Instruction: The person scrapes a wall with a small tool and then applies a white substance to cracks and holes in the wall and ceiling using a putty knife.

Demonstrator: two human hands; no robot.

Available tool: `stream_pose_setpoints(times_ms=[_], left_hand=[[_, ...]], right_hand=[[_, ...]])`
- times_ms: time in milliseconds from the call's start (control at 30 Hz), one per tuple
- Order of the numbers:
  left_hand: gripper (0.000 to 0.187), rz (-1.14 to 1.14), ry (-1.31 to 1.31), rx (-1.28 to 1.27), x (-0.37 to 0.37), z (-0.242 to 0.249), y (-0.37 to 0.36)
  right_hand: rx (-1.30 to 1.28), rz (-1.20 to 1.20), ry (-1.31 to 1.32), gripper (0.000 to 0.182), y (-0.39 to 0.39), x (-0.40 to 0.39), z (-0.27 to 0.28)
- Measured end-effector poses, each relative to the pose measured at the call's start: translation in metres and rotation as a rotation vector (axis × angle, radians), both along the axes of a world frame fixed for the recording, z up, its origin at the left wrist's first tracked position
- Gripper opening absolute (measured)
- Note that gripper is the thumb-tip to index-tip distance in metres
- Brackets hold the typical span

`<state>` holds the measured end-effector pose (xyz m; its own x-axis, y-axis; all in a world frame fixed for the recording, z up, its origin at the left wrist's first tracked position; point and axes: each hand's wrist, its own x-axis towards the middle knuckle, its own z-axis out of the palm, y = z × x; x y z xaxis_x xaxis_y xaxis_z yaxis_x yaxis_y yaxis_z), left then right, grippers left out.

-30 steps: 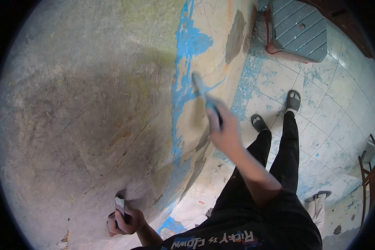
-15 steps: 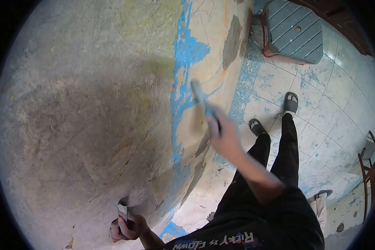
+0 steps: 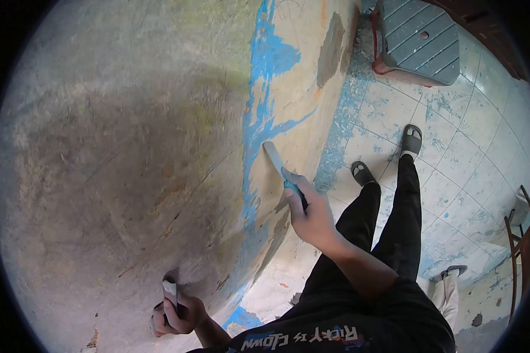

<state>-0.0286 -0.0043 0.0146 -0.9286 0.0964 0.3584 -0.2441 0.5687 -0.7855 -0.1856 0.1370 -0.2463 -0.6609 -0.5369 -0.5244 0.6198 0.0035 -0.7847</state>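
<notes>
My right hand (image 3: 310, 213) is closed round the teal and black handle of a scraper (image 3: 273, 157). The scraper's metal blade lies at the edge of the blue paint strip (image 3: 254, 126) on the worn wall (image 3: 123, 153). At the lower left, my left hand (image 3: 179, 316) is wrapped round a second tool (image 3: 169, 289) with a pale, flat blade, its tip close to the bare grey-brown part of the wall. Most of that tool's handle is hidden by my fingers.
A grey stool (image 3: 418, 41) with red sides stands at the upper right. Blue flakes litter the tiled floor (image 3: 447, 159). Another person's leg and sandalled foot (image 3: 450, 282) show at the lower right, near a brown wooden frame (image 3: 524, 253).
My right hand and its scraper have moved down along the blue strip, and the blade shows more sharply. My left hand has shifted only slightly.
</notes>
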Motion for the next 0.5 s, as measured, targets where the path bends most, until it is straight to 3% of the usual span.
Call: stream_pose_setpoints(times_ms=[233,433,500], left_hand=[[0.023,-0.006,0.016,0.006,-0.005,-0.004,-0.001],[0.025,-0.014,0.031,0.012,-0.002,-0.004,-0.002],[0.026,-0.015,0.023,0.007,-0.002,-0.003,-0.002]], right_hand=[[0.033,-0.073,0.116,0.035,0.009,-0.014,0.009],[0.038,0.017,-0.167,0.03,-0.007,-0.047,0.004],[0.017,-0.037,-0.08,0.028,-0.007,-0.03,0.011]])
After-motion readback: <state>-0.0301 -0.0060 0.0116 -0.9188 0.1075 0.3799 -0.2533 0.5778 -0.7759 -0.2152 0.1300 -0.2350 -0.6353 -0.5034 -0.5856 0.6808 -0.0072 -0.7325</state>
